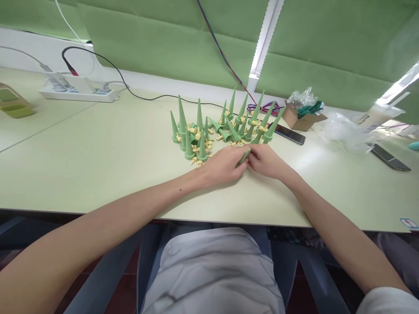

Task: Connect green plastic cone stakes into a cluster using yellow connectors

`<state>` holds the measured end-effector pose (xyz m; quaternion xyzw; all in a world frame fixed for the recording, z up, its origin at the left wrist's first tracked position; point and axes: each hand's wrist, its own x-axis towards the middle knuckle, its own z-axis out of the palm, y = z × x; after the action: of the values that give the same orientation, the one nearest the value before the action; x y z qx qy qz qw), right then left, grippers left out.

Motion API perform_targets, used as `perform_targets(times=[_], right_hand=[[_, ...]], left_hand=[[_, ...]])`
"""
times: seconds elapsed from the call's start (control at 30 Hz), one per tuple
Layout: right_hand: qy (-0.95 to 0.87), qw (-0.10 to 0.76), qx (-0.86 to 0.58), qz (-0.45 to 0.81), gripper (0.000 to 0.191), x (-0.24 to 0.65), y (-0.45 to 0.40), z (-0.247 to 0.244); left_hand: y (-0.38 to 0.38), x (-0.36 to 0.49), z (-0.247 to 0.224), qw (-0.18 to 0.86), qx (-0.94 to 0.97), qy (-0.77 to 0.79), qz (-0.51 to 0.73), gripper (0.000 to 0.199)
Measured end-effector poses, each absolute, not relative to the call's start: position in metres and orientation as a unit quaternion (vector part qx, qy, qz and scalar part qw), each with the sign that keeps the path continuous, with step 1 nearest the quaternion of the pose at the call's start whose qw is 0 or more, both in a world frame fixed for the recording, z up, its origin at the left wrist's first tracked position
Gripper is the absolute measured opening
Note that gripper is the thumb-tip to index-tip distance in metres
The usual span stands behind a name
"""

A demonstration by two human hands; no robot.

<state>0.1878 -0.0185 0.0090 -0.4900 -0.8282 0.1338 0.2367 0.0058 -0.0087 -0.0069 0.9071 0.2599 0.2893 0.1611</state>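
Observation:
My left hand (pixel 229 162) is closed around a green plastic cone spike (pixel 243 158), whose tip points up and right out of the fingers. Against it, my right hand (pixel 263 160) has its fingers pinched together; what lies between them is hidden. Just beyond both hands, several green cone spikes (pixel 199 115) stand upright on the table, and a few, such as one hollow spike (pixel 224 133), lie on their sides. Small pale-yellow valve-like pieces (pixel 198 134) are scattered among them, some fitted into the spikes' sides.
Right of the spikes lie a black phone (pixel 290 133) and a small cardboard box (pixel 304 121) holding plastic and green material. Farther right are a clear plastic bag (pixel 343 131), a second phone (pixel 389 157) and a cup (pixel 376 117). A power strip (pixel 78 93) sits at back left, its black cable (pixel 144 98) crossing behind the spikes.

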Motion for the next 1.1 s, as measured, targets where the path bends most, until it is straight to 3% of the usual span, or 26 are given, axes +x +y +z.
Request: perform_targets(times=[0.43,1.1], right_hand=[[-0.801,0.301,-0.485,0.182,0.017,0.1876,-0.0158,0.0064],[-0.719,0.409,-0.464,0.316,0.046,0.1835,-0.0186,0.0045]], left_hand=[[-0.0089,0.0049,-0.0088,0.128,0.908,0.269,0.295,0.013],[-0.0114,0.0062,-0.0024,0.165,0.844,0.333,0.386,0.019]])
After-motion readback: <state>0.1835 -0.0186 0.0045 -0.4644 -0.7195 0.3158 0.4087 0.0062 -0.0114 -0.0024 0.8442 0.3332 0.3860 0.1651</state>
